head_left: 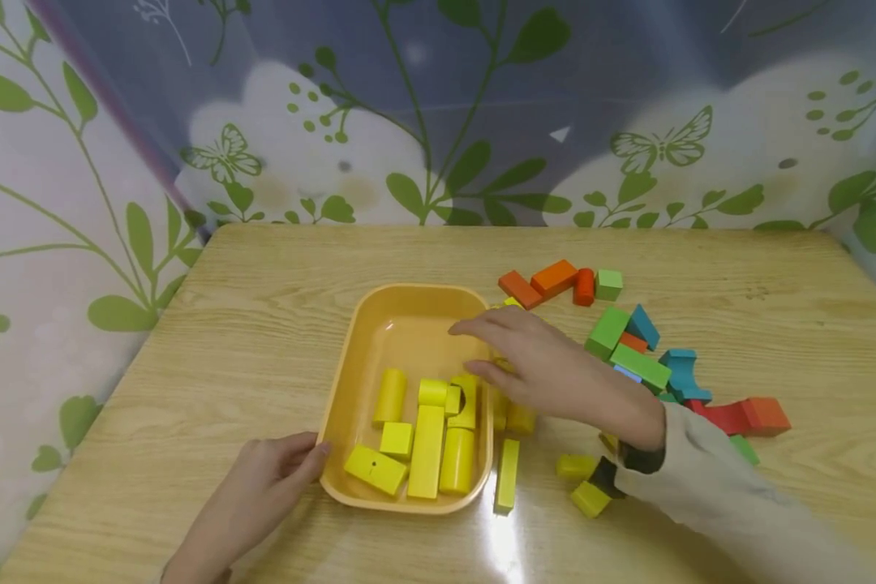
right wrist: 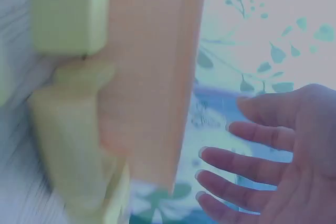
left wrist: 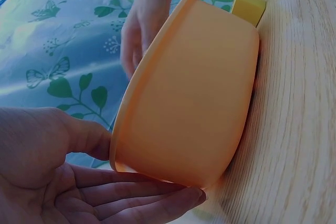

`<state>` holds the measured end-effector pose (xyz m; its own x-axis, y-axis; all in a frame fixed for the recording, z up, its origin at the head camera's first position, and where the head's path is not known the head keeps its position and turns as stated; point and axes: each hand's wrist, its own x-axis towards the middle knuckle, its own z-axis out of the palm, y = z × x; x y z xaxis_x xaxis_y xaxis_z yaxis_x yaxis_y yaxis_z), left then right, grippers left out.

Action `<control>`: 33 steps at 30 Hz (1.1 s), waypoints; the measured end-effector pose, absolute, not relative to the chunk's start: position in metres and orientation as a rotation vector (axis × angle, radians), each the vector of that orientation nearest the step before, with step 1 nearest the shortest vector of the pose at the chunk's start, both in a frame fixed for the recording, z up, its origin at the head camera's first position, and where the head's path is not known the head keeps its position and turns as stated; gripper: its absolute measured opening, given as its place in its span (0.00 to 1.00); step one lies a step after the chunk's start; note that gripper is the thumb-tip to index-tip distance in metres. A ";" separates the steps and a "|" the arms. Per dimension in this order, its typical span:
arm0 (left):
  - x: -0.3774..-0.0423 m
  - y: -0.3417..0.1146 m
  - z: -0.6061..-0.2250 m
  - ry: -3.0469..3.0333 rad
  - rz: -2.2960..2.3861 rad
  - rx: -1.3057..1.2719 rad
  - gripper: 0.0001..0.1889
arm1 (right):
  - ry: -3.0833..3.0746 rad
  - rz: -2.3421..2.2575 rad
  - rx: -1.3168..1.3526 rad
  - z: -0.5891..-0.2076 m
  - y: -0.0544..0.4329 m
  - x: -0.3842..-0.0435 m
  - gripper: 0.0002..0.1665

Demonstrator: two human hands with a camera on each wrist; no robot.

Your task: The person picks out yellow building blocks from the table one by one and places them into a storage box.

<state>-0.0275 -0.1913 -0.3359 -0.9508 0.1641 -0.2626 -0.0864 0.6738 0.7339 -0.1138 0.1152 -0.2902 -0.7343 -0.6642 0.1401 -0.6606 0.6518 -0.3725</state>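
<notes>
A yellow-orange plastic tray (head_left: 416,324) holds several yellow wooden blocks, among them a long block (head_left: 427,454) and a cylinder (head_left: 391,396), in its nearer half. My left hand (head_left: 259,487) grips the tray's near left corner, thumb at the rim and fingers along the outer wall, as the left wrist view also shows. Above the tray's right rim hovers my right hand (head_left: 529,357), palm toward the tray, fingers spread and holding nothing in the right wrist view. Just outside that wall, yellow blocks (right wrist: 68,145) lie partly under the right hand.
On the wooden table (head_left: 248,324), a yellow stick block (head_left: 507,477) and small yellow blocks (head_left: 590,498) lie right of the tray. Farther right are green (head_left: 607,331), blue (head_left: 680,373) and red blocks (head_left: 766,416). Orange blocks (head_left: 555,279) lie toward the back, before a leaf-patterned curtain (head_left: 409,105).
</notes>
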 end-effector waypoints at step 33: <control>-0.028 -0.190 -0.336 2.596 1.131 0.058 0.17 | 2.827 -0.490 -0.767 -0.332 0.151 -0.092 0.30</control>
